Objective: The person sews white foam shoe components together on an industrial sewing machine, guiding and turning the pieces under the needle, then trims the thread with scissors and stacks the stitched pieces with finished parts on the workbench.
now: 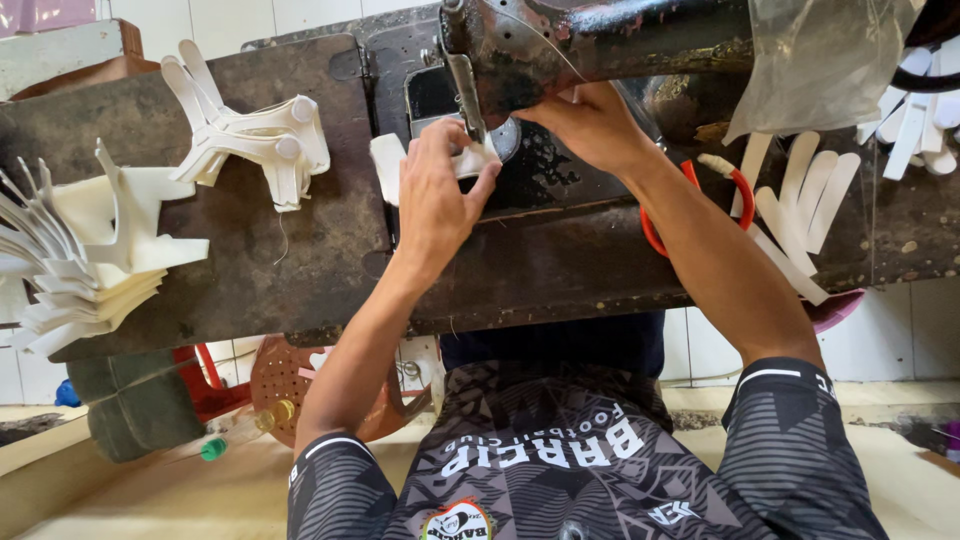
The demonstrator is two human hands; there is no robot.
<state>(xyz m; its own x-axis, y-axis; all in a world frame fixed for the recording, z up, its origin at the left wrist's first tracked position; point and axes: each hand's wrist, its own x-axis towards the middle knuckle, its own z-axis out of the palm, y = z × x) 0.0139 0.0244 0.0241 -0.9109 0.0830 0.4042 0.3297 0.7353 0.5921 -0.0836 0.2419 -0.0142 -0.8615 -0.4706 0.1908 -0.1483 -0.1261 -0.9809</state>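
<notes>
my left hand (435,205) pinches a white strip (470,160) flat beside the sewing machine (600,40) needle; right hand (590,125) fingers curl on its far edge under the machine arm. more white pieces (255,135) lie left of the machine on the bench (300,260).

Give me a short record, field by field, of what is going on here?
Setting: dark worn sewing machine on a scuffed table
Left hand: pressing a white piece beside the needle
Right hand: reaching under the machine arm
Left side: stacks of white cut pieces
Right side: white strips, red scissors
</notes>
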